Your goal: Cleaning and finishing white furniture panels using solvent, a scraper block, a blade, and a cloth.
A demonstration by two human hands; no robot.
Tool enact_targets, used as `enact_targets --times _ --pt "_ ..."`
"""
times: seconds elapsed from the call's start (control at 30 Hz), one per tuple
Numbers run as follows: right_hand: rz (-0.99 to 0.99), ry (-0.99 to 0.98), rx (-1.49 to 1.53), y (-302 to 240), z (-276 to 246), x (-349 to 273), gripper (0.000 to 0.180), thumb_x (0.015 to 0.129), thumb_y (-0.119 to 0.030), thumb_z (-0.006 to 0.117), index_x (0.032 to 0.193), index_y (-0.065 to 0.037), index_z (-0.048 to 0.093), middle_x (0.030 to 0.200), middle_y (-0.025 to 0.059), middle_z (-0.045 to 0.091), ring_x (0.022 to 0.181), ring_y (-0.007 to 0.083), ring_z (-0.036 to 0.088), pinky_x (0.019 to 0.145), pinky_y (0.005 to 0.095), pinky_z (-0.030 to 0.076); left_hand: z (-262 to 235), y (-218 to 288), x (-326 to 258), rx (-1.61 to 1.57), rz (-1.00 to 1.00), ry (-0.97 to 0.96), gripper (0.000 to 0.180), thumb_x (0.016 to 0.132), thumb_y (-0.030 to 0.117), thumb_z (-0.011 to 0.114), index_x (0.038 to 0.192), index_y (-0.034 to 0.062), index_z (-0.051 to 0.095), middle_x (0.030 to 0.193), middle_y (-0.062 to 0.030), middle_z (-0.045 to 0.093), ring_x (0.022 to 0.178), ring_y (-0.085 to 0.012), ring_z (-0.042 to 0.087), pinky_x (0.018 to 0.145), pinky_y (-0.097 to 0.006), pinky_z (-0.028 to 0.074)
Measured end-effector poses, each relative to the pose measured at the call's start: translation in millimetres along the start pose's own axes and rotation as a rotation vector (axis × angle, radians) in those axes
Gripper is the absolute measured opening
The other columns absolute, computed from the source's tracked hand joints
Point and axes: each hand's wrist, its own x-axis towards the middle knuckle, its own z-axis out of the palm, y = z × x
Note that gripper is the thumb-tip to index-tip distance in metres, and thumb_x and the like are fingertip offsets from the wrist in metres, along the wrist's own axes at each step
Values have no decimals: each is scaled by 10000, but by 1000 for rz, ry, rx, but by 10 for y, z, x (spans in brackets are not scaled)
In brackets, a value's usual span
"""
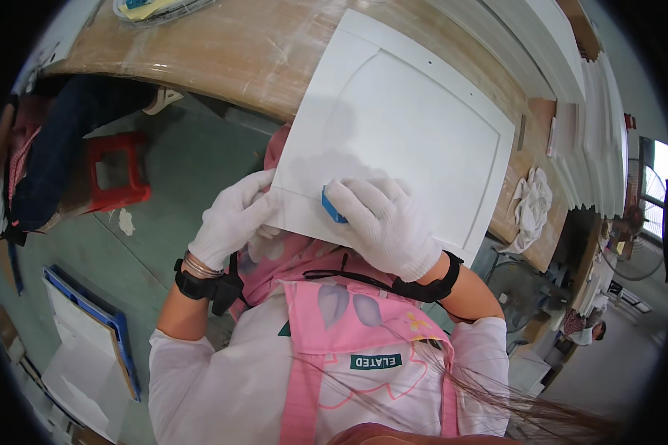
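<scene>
A white panel point(416, 126) with a raised frame border lies tilted across the workbench edge, its near edge against my pink apron. My left hand point(237, 215), in a white knit glove, pinches the panel's near left edge between thumb and fingers. In my right hand point(386, 222), gloved the same way, is a small blue block point(332, 206), pressed to the panel's surface near the lower left border. Most of the block is hidden under the fingers. Two small dark holes show along the panel's far right border.
The brown-covered workbench point(223, 52) carries a clear tray point(159, 11) at the back left. Stacked white panels point(590, 133) stand at the right, near a crumpled white cloth point(531, 208). A red stool point(119, 170) and a seated person's leg point(74, 133) are at left.
</scene>
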Motion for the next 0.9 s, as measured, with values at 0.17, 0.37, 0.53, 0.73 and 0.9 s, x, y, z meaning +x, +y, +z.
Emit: enact_targets --times 0.17,0.37,0.53,0.73,0.9 --pt "-33 22 -65 -38 67 -8 482 694 -185 787 1147 -120 634 1026 32 660 855 232 627 719 368 493 -23 -52 1 21 16 -1 491 989 224 610 1405 -13 501 904 -29 682 697 -51 624 609 -213 528" --pt "-40 49 -128 -59 71 14 465 695 -180 781 1133 -122 636 1015 25 655 855 220 626 727 356 488 -16 22 -21 42 1 9 473 989 225 608 1390 -10 518 902 -45 690 701 -68 642 617 -225 542" --pt "-24 21 -137 -63 50 36 453 694 -159 770 1125 -113 642 1030 34 655 885 230 630 749 366 492 -9 16 -33 -3 -18 7 482 988 236 613 1392 -8 517 907 -52 695 708 -82 653 623 -240 556" --pt "-26 12 -83 -63 28 37 448 684 -154 770 1112 -115 643 1034 36 657 890 244 628 753 374 498 -6 29 -29 16 -3 -1 501 985 247 627 1403 -4 511 926 -55 692 734 -82 653 632 -240 556" --pt "6 14 -111 -31 -11 102 406 709 -170 745 1095 -115 629 1014 39 631 900 240 621 757 376 514 -37 30 -26 0 -32 -30 493 990 211 597 1392 -57 499 1212 -95 641 1061 -118 595 920 -261 494"
